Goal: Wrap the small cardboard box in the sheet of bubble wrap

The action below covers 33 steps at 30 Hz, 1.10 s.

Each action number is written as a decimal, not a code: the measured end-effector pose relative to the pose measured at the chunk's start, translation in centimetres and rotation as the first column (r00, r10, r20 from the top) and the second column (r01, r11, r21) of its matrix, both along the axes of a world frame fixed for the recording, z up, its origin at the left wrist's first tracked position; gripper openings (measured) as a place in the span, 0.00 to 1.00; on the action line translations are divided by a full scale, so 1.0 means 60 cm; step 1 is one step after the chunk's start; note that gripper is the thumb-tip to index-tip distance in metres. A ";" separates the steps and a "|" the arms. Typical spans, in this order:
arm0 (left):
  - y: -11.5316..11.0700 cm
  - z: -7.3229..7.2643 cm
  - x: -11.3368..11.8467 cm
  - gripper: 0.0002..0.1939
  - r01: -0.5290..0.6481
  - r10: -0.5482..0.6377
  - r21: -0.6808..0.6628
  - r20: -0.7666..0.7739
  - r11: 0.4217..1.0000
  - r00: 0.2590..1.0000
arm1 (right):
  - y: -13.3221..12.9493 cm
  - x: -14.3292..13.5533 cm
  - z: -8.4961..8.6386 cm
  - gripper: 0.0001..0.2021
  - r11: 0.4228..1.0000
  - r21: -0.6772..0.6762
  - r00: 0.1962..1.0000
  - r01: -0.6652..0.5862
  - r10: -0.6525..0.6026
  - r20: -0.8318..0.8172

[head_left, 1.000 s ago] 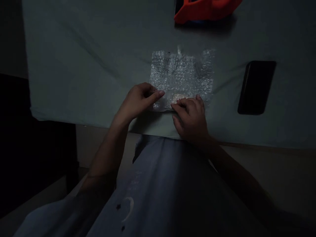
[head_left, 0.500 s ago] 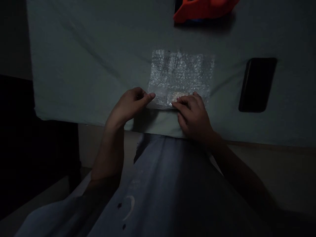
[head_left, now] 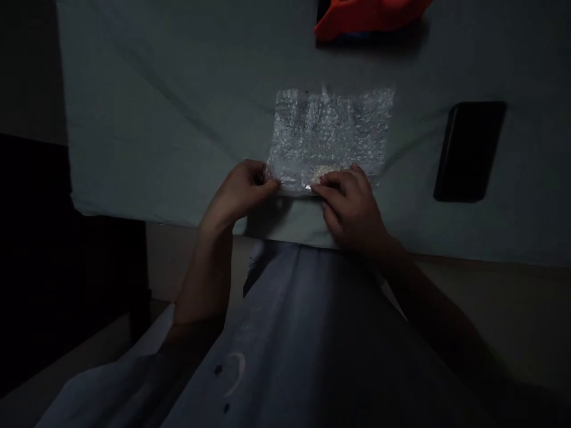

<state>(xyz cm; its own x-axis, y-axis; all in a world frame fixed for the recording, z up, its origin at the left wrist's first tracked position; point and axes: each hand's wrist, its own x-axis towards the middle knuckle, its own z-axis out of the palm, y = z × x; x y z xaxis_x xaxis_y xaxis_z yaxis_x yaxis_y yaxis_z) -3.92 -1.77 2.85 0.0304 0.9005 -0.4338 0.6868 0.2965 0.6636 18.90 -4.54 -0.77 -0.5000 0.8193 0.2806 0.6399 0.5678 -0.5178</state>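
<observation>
A clear, crinkled sheet of bubble wrap point(head_left: 330, 128) lies in front of me, its near edge close to the table's front. My left hand point(head_left: 241, 193) pinches the near left corner between thumb and fingers. At the near edge, right of the middle, my right hand point(head_left: 352, 205) is closed on the wrap with its fingertips together. Just beside those fingertips shows a small pale, yellowish thing point(head_left: 319, 172), partly covered by the hand. It is too dim to tell its kind, or whether the wrap is folded over it.
A black phone point(head_left: 470, 151) lies to the right on the green cloth point(head_left: 178, 71) covering the table. At the far edge of view sits an orange-red object point(head_left: 375, 18) with dark parts, cut off by the frame. The table's front edge runs just below my hands.
My left hand has moved slightly right and closed on the wrap's near left corner. The wrap's far right part looks spread a bit further right. My right hand stays nearly in place.
</observation>
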 end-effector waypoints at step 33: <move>0.012 -0.025 0.084 0.07 -0.143 0.060 0.266 0.299 0.953 0.952 | -0.015 0.006 0.011 0.25 0.999 0.002 0.988 0.041 -0.041 0.149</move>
<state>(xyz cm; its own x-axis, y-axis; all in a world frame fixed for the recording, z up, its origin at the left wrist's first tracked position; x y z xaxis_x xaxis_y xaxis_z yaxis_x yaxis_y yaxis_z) 1.13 -1.03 1.37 0.0168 0.9887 -0.1491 0.4332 0.1272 0.8923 19.28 -5.41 -0.10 -0.5017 0.8405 0.2045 0.7328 0.5386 -0.4159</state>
